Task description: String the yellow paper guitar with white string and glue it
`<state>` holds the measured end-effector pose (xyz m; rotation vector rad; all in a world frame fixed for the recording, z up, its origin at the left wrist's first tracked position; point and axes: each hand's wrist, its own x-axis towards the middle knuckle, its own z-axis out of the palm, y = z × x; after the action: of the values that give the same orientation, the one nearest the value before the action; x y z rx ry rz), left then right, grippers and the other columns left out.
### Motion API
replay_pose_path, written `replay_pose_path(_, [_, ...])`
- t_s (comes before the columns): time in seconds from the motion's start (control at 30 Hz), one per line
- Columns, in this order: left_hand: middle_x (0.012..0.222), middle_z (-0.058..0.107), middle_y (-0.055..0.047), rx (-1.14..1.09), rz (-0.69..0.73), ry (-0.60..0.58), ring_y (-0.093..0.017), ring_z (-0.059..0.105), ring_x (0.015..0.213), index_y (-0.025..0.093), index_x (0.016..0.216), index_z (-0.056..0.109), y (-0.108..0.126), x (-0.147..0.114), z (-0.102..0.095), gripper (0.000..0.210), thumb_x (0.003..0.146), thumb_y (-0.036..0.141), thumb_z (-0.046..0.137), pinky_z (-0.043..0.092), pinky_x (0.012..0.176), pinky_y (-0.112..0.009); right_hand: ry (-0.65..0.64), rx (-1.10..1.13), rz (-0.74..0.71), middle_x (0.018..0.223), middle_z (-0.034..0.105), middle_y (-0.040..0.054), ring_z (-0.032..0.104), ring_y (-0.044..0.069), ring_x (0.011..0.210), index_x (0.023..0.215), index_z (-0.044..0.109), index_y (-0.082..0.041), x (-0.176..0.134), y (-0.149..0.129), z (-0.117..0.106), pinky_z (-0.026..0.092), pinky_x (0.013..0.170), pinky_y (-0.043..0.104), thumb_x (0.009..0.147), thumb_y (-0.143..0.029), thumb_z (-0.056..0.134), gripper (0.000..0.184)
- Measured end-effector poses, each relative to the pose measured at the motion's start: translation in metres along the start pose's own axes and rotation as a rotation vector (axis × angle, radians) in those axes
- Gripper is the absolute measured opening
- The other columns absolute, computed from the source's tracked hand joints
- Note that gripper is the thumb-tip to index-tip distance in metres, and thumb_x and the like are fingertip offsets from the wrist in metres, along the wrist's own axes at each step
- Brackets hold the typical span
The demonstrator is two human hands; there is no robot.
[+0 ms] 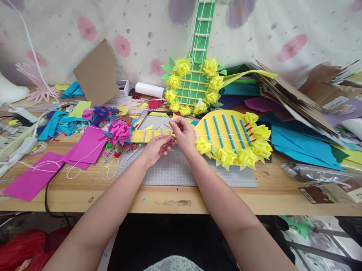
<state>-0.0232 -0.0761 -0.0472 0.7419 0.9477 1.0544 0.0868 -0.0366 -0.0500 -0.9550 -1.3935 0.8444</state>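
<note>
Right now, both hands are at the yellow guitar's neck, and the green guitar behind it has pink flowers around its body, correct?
Not quite: the flowers around the body of the green guitar are yellow, not pink, as the head view shows. The left hand and right hand are indeed at the neck of the yellow guitar.

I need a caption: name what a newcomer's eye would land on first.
First, the green model guitar with yellow flowers edging its body, at the back middle of the table. Next, the yellow model guitar in front of it, its body with blue bars to the right. Then the magenta flower, just left of that guitar's neck.
</note>
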Motion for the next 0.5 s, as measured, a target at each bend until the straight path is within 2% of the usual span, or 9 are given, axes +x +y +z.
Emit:
replay_pose_path(0.13, [0.062, 0.062, -0.002, -0.001, -0.019, -0.014, -0.004, 0.049, 0.046, 0.010, 0.075, 0.063, 0.000, 0.000, 0.001, 0.013, 0.071, 0.023, 0.066, 0.036, 0.037, -0.013, 0.078, -0.001, 0.043, 0.075, 0.052, -0.0010, 0.045, 0.010, 0.063, 0.074, 0.051, -0.020, 0.000, 0.005, 0.001, 0.039, 0.060, 0.024, 0.078, -0.038, 0.054, 0.018])
replay_pose_path(0.27, [0.062, 0.060, -0.001, -0.014, -0.036, -0.058, -0.004, 0.050, 0.048, 0.010, 0.074, 0.062, 0.001, -0.002, 0.001, 0.014, 0.070, 0.022, 0.068, 0.041, 0.040, -0.014, 0.067, 0.013, 0.070, 0.072, 0.050, -0.0024, 0.045, 0.009, 0.062, 0.075, 0.048, -0.021, 0.001, 0.011, 0.002, 0.039, 0.059, 0.023, 0.080, -0.038, 0.051, 0.018])
replay_pose_path(0.37, [0.058, 0.056, 0.003, 0.004, -0.014, -0.058, -0.002, 0.045, 0.043, 0.012, 0.075, 0.060, 0.001, -0.004, 0.001, 0.020, 0.063, 0.021, 0.073, 0.038, 0.038, -0.013, 0.035, 0.031, 0.096, 0.069, 0.048, -0.0037, 0.046, 0.009, 0.060, 0.076, 0.044, -0.022, 0.001, 0.015, 0.004, 0.039, 0.058, 0.023, 0.082, -0.038, 0.047, 0.018])
replay_pose_path(0.5, [0.057, 0.054, 0.005, 0.018, 0.103, 0.015, -0.001, 0.041, 0.039, 0.013, 0.075, 0.059, 0.004, -0.003, -0.001, 0.028, 0.059, 0.029, 0.077, 0.030, 0.033, -0.012, 0.011, -0.028, 0.135, 0.065, 0.047, -0.0046, 0.047, 0.010, 0.057, 0.077, 0.040, -0.023, -0.002, 0.014, 0.008, 0.038, 0.057, 0.025, 0.084, -0.037, 0.043, 0.016])
